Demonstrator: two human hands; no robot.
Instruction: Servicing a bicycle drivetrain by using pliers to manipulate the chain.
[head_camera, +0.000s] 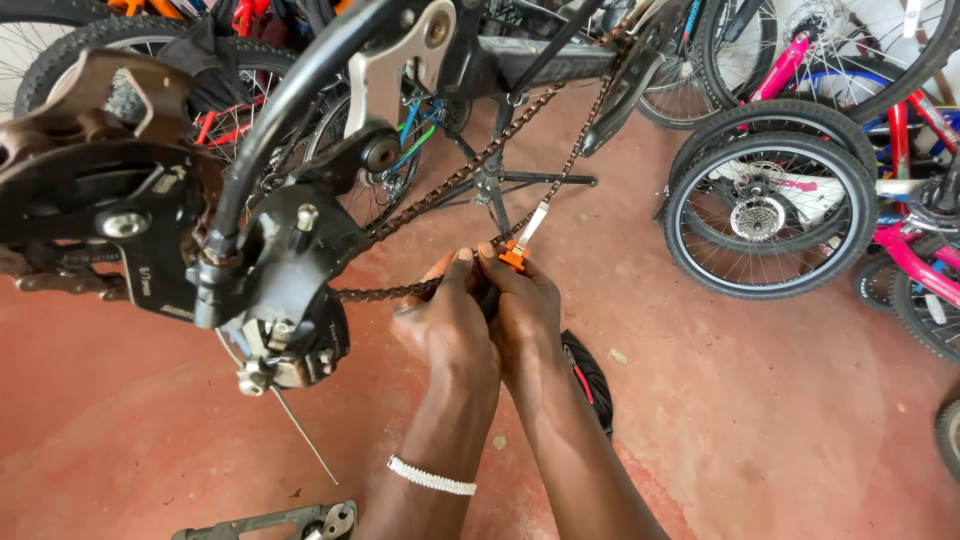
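Both hands meet at the middle of a rusty bicycle chain (470, 170) that hangs loose from an upturned bike. My left hand (445, 325), with a white bead bracelet on the wrist, pinches the chain where it runs left toward the rear derailleur (285, 300). My right hand (525, 305) presses against the left and grips a small tool with an orange and white handle (522, 243) at the chain. The chain rises from the hands in two runs toward the frame (540, 60) above.
A black repair stand (495, 185) stands behind the hands. Several bicycles with pink, red and blue frames crowd the right side, with a wheel (770, 215) nearest. A black shoe (592, 380) sits under my arms on the red floor. A bare cable end (305, 435) dangles from the derailleur.
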